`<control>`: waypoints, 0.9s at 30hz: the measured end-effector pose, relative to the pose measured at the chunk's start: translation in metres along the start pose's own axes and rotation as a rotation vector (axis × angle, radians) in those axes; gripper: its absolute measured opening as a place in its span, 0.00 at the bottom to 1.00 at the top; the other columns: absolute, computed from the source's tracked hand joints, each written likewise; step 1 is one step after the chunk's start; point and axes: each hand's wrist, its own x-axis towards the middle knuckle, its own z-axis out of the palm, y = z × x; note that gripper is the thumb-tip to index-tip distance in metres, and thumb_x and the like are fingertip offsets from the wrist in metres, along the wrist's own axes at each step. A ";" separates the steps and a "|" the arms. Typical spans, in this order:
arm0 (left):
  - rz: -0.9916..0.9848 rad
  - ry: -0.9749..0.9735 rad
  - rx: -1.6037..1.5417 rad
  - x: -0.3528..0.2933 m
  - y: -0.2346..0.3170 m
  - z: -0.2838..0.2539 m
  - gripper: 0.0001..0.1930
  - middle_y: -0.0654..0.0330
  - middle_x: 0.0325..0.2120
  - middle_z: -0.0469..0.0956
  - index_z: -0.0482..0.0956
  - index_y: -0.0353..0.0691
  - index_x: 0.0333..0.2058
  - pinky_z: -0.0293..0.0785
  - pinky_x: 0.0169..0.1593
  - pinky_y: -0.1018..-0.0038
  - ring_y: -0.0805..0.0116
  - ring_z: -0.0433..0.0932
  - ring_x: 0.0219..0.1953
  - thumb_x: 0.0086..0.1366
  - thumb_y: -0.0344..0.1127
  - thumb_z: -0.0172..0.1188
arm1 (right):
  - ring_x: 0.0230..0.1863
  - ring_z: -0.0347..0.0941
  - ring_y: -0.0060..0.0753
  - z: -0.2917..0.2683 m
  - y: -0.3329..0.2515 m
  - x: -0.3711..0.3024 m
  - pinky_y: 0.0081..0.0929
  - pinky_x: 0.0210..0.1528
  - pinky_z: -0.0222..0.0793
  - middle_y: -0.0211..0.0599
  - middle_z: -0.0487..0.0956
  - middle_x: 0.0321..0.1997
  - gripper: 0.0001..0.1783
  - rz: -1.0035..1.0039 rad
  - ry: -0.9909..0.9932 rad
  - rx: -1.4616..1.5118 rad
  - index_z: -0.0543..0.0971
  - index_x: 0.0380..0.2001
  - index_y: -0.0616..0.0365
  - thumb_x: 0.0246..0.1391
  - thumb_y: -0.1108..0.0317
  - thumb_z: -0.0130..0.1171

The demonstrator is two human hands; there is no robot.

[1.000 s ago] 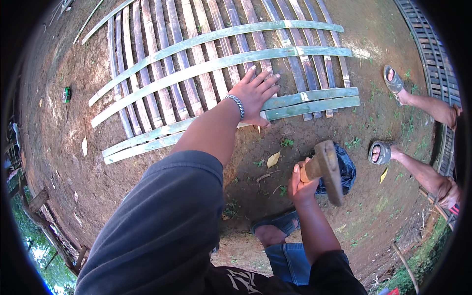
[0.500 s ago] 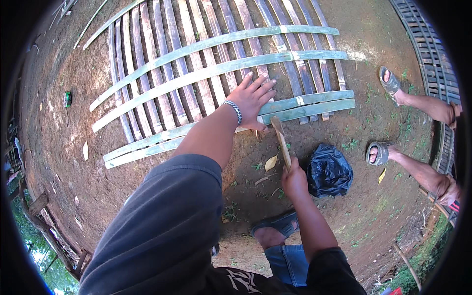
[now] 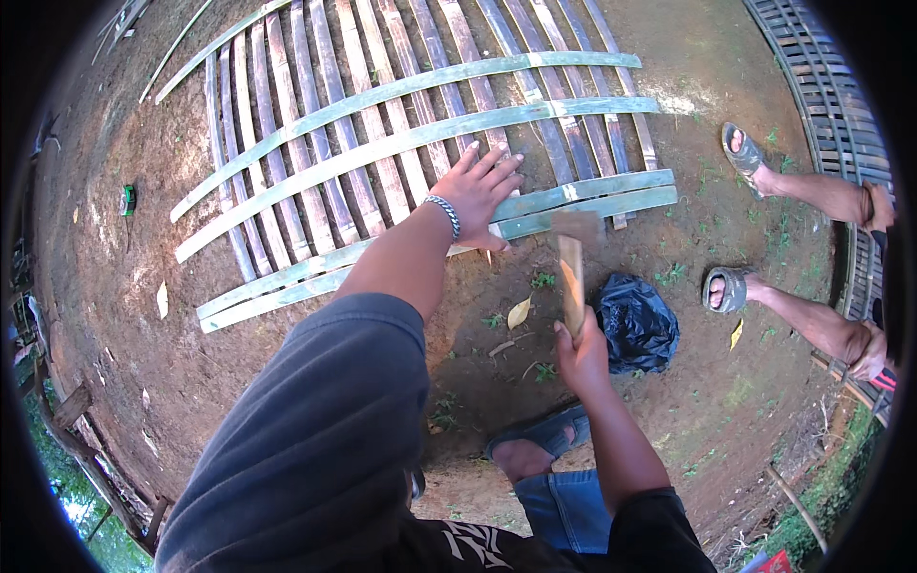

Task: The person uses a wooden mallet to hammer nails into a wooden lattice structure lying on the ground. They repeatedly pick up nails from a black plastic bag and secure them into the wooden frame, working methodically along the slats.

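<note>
My left hand (image 3: 476, 196) lies spread and flat on the bamboo slats, its wrist circled by a chain bracelet (image 3: 447, 215). Under it are the nearest green crosswise bamboo strips (image 3: 626, 191), which rest over several darker lengthwise slats (image 3: 287, 138). My right hand (image 3: 584, 358) is wrapped round the wooden handle of a hammer (image 3: 571, 277). The hammer's head is smeared by motion and appears just in front of the strips' near edge, to the right of my left hand. Whether it touches them I cannot tell.
A black plastic bag (image 3: 638, 325) lies on the bare soil right of my right hand. Another person's sandalled feet (image 3: 731, 289) are at the right, before a slatted bamboo panel (image 3: 831, 105). A small green tape-measure-like object (image 3: 128, 201) lies far left.
My right hand has shifted slightly right and up, and the hammer has swung from a leftward tilt to nearly upright, its head now blurred. My left hand stays on the slats.
</note>
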 end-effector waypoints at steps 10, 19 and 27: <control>-0.066 -0.012 0.021 -0.004 0.002 -0.001 0.68 0.57 0.79 0.46 0.49 0.43 0.77 0.35 0.80 0.46 0.55 0.44 0.80 0.48 0.83 0.62 | 0.45 0.82 0.60 0.018 0.007 -0.020 0.45 0.47 0.76 0.58 0.82 0.42 0.24 -0.099 0.184 0.212 0.70 0.60 0.64 0.68 0.63 0.60; -0.154 -0.094 0.008 -0.003 0.009 -0.008 0.72 0.55 0.79 0.44 0.44 0.43 0.78 0.29 0.80 0.45 0.55 0.38 0.81 0.46 0.84 0.62 | 0.26 0.81 0.34 0.098 0.042 -0.055 0.35 0.27 0.78 0.40 0.79 0.31 0.17 0.488 0.104 0.837 0.70 0.46 0.61 0.72 0.57 0.56; -0.123 -0.124 0.014 -0.006 0.006 -0.004 0.73 0.51 0.79 0.43 0.44 0.42 0.78 0.31 0.79 0.43 0.50 0.38 0.81 0.43 0.82 0.66 | 0.44 0.83 0.61 0.021 -0.017 0.014 0.51 0.47 0.77 0.56 0.85 0.40 0.25 0.174 -0.527 -0.212 0.81 0.42 0.59 0.61 0.45 0.63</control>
